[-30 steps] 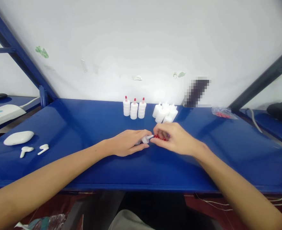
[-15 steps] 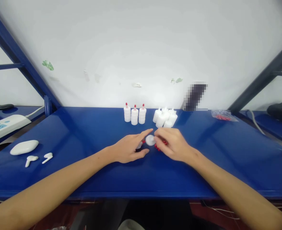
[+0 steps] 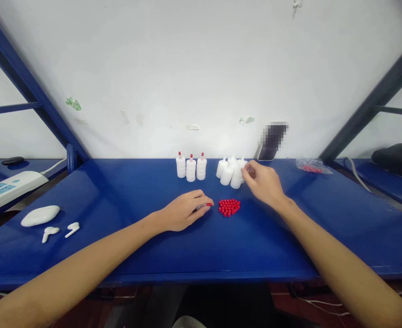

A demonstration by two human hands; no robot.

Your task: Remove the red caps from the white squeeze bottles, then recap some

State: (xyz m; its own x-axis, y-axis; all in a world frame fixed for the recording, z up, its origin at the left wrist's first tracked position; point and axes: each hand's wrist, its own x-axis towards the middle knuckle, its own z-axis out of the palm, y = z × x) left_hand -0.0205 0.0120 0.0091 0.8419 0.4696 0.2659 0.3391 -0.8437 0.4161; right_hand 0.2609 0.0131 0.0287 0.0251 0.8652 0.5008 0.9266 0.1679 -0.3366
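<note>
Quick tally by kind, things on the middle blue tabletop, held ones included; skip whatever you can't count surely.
Standing white bottles with red caps: 3
Red-capped bottle in left hand, mostly hidden: 1
White stemmed earbuds: 2
Rounded white case: 1
Leaning dark-screened phone: 1
Clear plastic bag with red pieces: 1
Total: 9
Skipped: pile of small red caps; overlapping uncapped white bottles

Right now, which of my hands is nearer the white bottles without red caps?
Your right hand, at the right side of those white bottles. Your left hand is farther left and closer to you.
</note>
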